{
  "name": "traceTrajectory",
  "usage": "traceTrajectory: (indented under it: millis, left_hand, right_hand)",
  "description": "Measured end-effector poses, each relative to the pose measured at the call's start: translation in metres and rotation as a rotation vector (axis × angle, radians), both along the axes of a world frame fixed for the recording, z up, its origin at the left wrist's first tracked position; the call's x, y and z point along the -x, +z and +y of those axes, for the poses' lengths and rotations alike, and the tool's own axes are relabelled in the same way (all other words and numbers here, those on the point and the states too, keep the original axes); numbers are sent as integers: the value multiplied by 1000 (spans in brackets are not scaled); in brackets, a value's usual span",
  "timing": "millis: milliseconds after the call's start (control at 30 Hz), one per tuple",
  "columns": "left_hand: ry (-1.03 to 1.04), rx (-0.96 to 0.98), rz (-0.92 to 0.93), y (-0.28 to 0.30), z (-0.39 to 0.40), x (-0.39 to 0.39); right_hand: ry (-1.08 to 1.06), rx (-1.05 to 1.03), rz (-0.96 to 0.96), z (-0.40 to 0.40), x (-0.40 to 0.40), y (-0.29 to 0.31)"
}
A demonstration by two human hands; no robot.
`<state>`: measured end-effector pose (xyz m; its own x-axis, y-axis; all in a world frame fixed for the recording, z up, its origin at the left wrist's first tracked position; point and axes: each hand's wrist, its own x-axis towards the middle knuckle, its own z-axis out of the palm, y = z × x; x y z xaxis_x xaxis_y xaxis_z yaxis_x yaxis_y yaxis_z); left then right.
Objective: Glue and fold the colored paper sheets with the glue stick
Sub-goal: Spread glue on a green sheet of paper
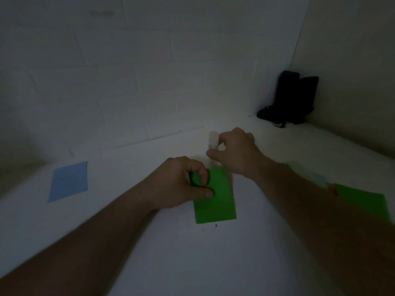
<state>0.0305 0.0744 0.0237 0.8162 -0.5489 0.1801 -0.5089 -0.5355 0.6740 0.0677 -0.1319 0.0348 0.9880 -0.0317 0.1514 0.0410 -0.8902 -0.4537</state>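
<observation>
At mid-desk (171,253), the left hand (181,184) pinches a green paper sheet (215,201), while the right hand (235,154), grip curled, holds the white glue stick (213,140) just beyond its far edge.

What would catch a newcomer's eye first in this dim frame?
The bright green paper sheet at centre, on the white table, stands out most; the left hand grips its left edge, fingers curled. Just beyond it the right hand pinches a pale, blurred glue stick. A blue sheet lies apart at left, and a dark bag sits in the far right corner.
</observation>
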Motion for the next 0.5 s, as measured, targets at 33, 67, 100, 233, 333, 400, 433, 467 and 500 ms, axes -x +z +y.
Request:
traceTrajectory:
  millis: [33, 67, 100, 233, 333, 400, 433, 467, 500]
  left_hand:
    - [-22, 114, 96, 2, 0, 1]
    - [-55, 226, 187, 4, -1, 3]
    - [-90, 312, 252, 6, -2, 5]
    - [-242, 304, 324, 11, -4, 11]
    - [-248, 24, 160, 2, -10, 16]
    - [-261, -151, -87, -5, -14, 16]
    - [-287, -168, -157, -7, -15, 16]
    - [-313, -162, -191, -7, -14, 15]
    - [-322, -154, -207, -6, -14, 15]
  right_hand:
    - [11, -33, -46, 1, -1, -1]
    - [30, -95, -89, 1, 1, 0]
    - [49, -193, -134, -1, 4, 3]
    - [148, -532, -198, -15, 28, 27]
    - [229, -648, -100, -14, 50, 31]
    - [258, -686, -99, -12, 62, 25]
    - [265, -703, -122, -12, 65, 21]
    - [262, -711, -155, -12, 67, 18]
    - [248, -727, -184, -12, 67, 15]
